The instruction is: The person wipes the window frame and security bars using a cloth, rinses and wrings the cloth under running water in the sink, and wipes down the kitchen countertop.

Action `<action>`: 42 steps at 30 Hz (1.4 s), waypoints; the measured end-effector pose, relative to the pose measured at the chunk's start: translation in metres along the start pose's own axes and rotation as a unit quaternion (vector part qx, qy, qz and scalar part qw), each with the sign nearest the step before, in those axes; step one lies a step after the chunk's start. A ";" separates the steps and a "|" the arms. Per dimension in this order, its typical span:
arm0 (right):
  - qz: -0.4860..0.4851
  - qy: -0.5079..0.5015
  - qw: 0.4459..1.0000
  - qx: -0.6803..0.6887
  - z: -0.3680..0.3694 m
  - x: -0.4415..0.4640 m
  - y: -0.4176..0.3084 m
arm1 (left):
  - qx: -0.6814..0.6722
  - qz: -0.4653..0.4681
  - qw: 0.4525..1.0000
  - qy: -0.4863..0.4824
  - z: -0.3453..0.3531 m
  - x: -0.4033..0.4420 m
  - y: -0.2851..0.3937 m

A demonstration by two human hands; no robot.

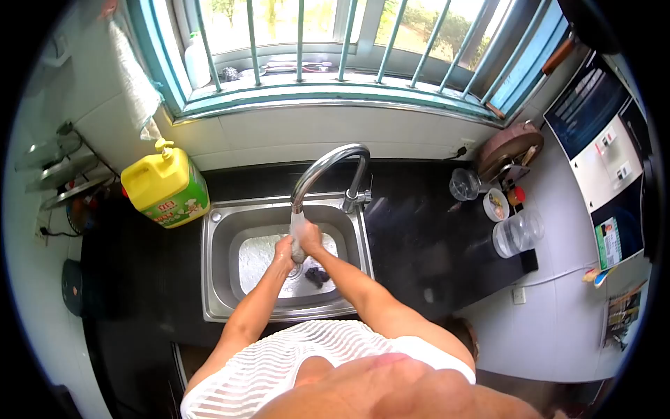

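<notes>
Water runs from the curved chrome faucet (331,157) into the stainless steel sink (222,279). Under the stream, my left hand (284,250) and my right hand (310,239) are close together, closed around a wet, pale grey cloth (299,253). The cloth hangs bunched between them, and its full shape is hidden by my fingers and the water. Below my right forearm, a dark crumpled cloth (317,277) lies on the sink bottom near the drain. Some water covers the bottom of the basin.
A yellow pump jug (166,185) stands left of the sink on the black counter (412,230). At right are a clear bowl (464,184), a small bowl (496,204) and a clear plastic container (518,234). A barred window (321,89) is behind.
</notes>
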State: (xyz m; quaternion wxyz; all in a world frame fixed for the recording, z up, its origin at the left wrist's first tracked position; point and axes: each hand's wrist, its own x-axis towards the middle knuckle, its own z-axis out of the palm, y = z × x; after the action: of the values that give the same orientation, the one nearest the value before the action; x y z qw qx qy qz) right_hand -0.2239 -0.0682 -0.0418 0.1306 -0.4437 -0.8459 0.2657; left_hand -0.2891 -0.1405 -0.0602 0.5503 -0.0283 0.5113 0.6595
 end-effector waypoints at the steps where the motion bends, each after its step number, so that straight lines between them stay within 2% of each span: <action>1: 0.048 0.001 0.999 0.026 -0.001 0.000 0.006 | 0.050 0.037 0.998 -0.019 -0.010 0.008 -0.006; 2: 0.056 0.003 0.998 0.032 0.000 0.001 0.008 | 0.057 0.035 0.997 -0.042 -0.003 -0.006 0.002; 3: 0.058 0.004 0.992 0.114 0.000 0.002 0.011 | 0.064 0.030 0.996 -0.045 -0.012 -0.006 0.002; 4: 0.058 0.009 0.980 0.192 -0.003 0.007 0.015 | 0.154 0.062 0.985 -0.050 -0.021 -0.005 0.005; 5: 0.062 0.013 0.980 0.189 -0.005 0.012 0.014 | 0.239 0.095 0.965 -0.054 -0.025 -0.003 0.006; 6: 0.017 -0.022 0.973 0.231 -0.006 0.015 0.009 | 0.176 0.056 0.982 -0.046 -0.018 -0.021 0.017; 7: -0.030 -0.059 0.960 0.271 -0.007 0.014 0.006 | 0.174 0.052 0.982 -0.048 -0.019 -0.018 0.017; 8: -0.058 -0.107 0.929 0.349 -0.018 0.006 0.000 | 0.348 0.145 0.926 -0.034 -0.025 -0.013 0.020; 9: -0.056 -0.108 0.930 0.348 -0.022 0.004 -0.001 | 0.507 0.232 0.830 -0.018 -0.034 -0.007 0.022; 10: -0.072 -0.151 0.931 0.324 -0.024 0.004 0.000 | 0.511 0.338 0.788 -0.064 -0.051 0.021 0.007; 11: -0.089 -0.192 0.930 0.301 -0.029 0.005 -0.001 | 0.511 0.336 0.789 -0.065 -0.050 0.019 0.014; 12: -0.128 -0.211 0.947 0.205 -0.047 0.006 -0.008 | 0.467 0.217 0.849 -0.117 -0.043 0.013 0.028; 13: -0.127 -0.211 0.947 0.205 -0.052 0.003 -0.002 | 0.412 0.093 0.891 -0.166 -0.036 0.005 0.040; 14: -0.089 -0.222 0.922 0.304 -0.056 0.001 0.005 | 0.418 0.145 0.886 -0.134 -0.030 -0.003 0.045; 15: -0.051 -0.230 0.886 0.398 -0.057 0.000 0.010 | 0.417 0.145 0.887 -0.135 -0.030 -0.005 0.049; 16: -0.110 -0.269 0.898 0.329 -0.038 0.008 0.035 | 0.420 0.181 0.881 -0.121 -0.030 -0.007 0.053; 17: -0.109 -0.270 0.899 0.328 -0.043 0.004 0.037 | 0.421 0.218 0.874 -0.107 -0.029 -0.009 0.056; 18: -0.134 -0.317 0.927 0.150 -0.052 -0.002 0.041 | 0.393 0.197 0.893 -0.101 -0.024 -0.016 0.061; 19: -0.154 -0.351 0.923 -0.034 -0.061 -0.007 0.045 | 0.392 0.197 0.893 -0.103 -0.019 -0.024 0.063; 20: -0.104 -0.355 0.928 0.046 -0.052 -0.008 0.059 | 0.281 0.146 0.942 -0.115 -0.013 -0.036 0.064; 21: -0.104 -0.352 0.929 0.048 -0.044 -0.010 0.064 | 0.167 0.092 0.974 -0.126 -0.011 -0.041 0.064; 22: 0.030 -0.284 0.910 0.302 -0.035 -0.012 0.069 | 0.075 0.074 0.982 -0.155 -0.017 -0.037 0.057; 23: 0.159 -0.192 0.811 0.529 -0.027 -0.011 0.073 | 0.077 0.077 0.981 -0.158 -0.018 -0.031 0.048; 24: 0.135 -0.116 0.701 0.690 -0.012 -0.007 0.072 | 0.018 0.053 0.988 -0.147 -0.017 -0.026 0.039; 25: 0.129 -0.032 0.743 0.656 0.005 0.000 0.068 | -0.041 0.028 0.990 -0.133 -0.018 -0.021 0.030; 27: 0.106 0.008 0.881 0.461 0.000 -0.007 0.029 | -0.032 0.005 0.994 -0.107 -0.013 -0.012 0.024; 29: -0.037 -0.010 0.919 0.393 0.007 -0.015 0.005 | -0.064 -0.033 0.996 -0.044 -0.014 0.012 0.015; 31: -0.165 0.019 0.961 0.221 0.016 -0.018 -0.009 | -0.074 -0.052 0.996 -0.026 -0.044 0.062 -0.006; 35: -0.174 0.001 0.958 0.229 0.023 -0.030 -0.039 | -0.113 -0.049 0.992 -0.026 -0.050 0.067 -0.014; 38: -0.117 -0.052 0.970 0.207 0.031 -0.023 -0.041 | -0.138 -0.029 0.989 -0.043 -0.040 0.061 -0.015; 40: -0.174 -0.062 0.981 0.056 0.036 -0.007 -0.037 | -0.159 -0.007 0.986 -0.054 -0.027 0.047 -0.012; 41: -0.063 -0.093 0.986 0.121 -0.001 -0.011 -0.053 | -0.162 0.006 0.985 -0.056 -0.020 0.039 -0.010; 42: -0.081 0.026 0.977 0.196 0.071 0.012 -0.012 | -0.144 0.008 0.988 -0.048 -0.014 0.029 -0.006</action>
State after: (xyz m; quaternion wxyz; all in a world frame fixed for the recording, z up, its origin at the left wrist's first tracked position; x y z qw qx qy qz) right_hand -0.2709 -0.0875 -0.0935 0.2583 -0.3459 -0.8067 0.4035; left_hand -0.3031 -0.1308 -0.0881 0.5590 -0.0714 0.3845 0.7311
